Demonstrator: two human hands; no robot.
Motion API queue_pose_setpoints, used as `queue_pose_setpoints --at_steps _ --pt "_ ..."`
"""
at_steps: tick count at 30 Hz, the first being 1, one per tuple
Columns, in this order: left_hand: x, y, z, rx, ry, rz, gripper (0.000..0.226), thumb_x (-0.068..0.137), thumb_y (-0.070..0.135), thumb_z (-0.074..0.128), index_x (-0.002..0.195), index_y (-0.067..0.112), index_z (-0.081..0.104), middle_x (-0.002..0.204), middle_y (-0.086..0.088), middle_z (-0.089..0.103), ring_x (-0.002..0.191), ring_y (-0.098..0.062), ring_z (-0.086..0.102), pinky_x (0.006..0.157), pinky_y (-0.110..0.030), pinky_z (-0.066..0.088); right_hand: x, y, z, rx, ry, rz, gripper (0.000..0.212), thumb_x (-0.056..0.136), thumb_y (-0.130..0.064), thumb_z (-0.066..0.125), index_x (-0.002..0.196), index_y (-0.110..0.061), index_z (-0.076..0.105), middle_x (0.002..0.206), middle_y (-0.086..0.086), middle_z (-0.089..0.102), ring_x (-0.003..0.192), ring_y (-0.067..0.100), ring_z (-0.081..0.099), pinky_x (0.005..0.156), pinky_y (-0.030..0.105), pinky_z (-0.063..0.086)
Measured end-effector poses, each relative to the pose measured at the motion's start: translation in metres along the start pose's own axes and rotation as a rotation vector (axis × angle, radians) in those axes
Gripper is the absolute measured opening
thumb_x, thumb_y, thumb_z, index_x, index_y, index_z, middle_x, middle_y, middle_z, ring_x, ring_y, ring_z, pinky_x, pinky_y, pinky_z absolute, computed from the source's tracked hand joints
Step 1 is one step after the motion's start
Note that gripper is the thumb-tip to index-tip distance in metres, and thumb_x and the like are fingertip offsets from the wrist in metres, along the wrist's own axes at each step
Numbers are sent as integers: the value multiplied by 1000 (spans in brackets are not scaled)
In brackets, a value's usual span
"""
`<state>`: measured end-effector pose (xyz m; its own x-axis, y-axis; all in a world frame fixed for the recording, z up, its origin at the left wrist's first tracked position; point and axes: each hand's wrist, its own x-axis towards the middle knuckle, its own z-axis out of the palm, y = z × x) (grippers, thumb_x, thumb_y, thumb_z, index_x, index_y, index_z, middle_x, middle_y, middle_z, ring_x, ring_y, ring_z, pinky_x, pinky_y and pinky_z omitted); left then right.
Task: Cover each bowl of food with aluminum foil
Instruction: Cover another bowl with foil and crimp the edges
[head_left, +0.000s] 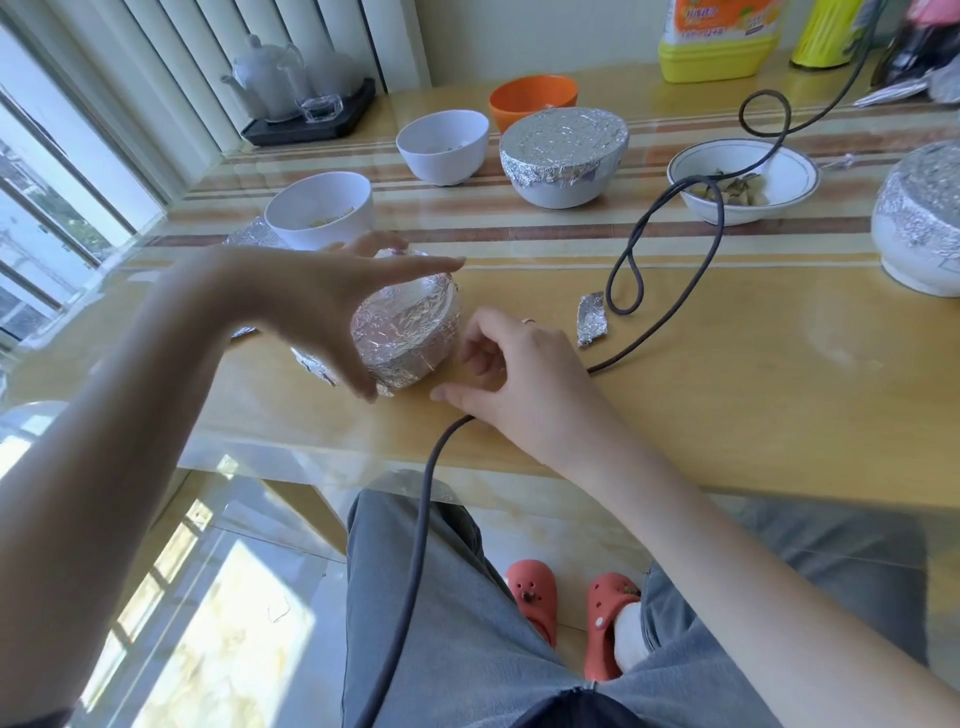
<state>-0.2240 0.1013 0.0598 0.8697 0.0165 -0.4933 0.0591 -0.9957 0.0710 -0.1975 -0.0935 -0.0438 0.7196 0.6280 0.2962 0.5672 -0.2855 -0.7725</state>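
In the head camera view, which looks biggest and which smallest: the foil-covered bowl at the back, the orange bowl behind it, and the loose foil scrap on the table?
As they look:
1. foil-covered bowl, the largest.
2. orange bowl, partly hidden and farther away, so its true size is unsure.
3. foil scrap, the smallest.

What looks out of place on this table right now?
A dark cable loops across the table and runs over the rim of an uncovered bowl of food. A torn foil scrap lies loose beside the cable.
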Motion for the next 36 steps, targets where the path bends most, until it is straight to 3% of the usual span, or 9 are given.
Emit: queue_pose_setpoints --at_steps 5,10,13,17,19,22,27,32,36 --pt "2 9 5 8 48 -121 119 42 69 75 124 81 -11 160 8 1 146 -26 18 116 -45 25 11 -1 3 9 70 1 29 74 -37 80 85 -16 63 74 -5 63 72 15 57 69 40 51" --pt "4 12 6 34 39 -152 120 60 59 83 132 74 -11 160 6 -4 146 -32 16 116 -50 23 14 1 1 12 40 -28 19 78 -26 78 81 -12 66 71 -4 65 67 13 59 68 35 52" --pt "4 12 7 35 31 -159 122 54 62 82 129 76 -12 159 9 -3 145 -33 16 115 -52 24 21 -1 -6 33 0 -9 17 76 -26 81 75 -14 68 69 -5 64 64 9 56 64 25 47" --pt "4 12 7 20 40 -154 121 57 59 85 129 77 -11 159 12 -4 145 -31 15 115 -52 24 34 -2 -15 42 -77 31 20 68 -27 86 63 -18 69 58 -8 62 54 7 51 57 24 43" --pt "5 12 7 32 45 -161 120 60 57 84 132 75 -10 159 12 -5 146 -31 14 115 -52 23 40 -5 -21 -19 -109 42 27 63 -31 88 55 -22 63 52 -9 57 51 6 48 55 27 43" --pt "4 14 7 29 42 -173 120 61 56 84 133 73 -10 160 11 -7 146 -32 12 115 -52 22 51 -9 -31 -313 -116 27 53 58 -46 86 46 -17 43 42 -6 40 46 9 38 50 29 33" --pt "3 17 8 38 53 -185 120 63 53 83 137 69 -10 160 11 -6 145 -30 13 114 -50 24 71 -8 -36 -344 -273 6 67 47 -54 86 47 -13 33 38 -4 26 46 14 28 44 25 21" --pt "3 17 8 18 46 -181 119 63 54 84 134 73 -11 158 14 -6 144 -29 13 114 -51 26 66 10 -37 -51 -349 17 50 62 -43 86 50 -8 53 45 -3 54 42 3 41 49 21 32" --pt "2 17 10 4 52 -183 118 63 53 84 133 74 -8 157 16 -2 143 -29 14 113 -50 28 69 10 -38 -78 -234 3 50 63 -48 84 55 -6 60 40 -11 48 41 4 38 45 16 28"
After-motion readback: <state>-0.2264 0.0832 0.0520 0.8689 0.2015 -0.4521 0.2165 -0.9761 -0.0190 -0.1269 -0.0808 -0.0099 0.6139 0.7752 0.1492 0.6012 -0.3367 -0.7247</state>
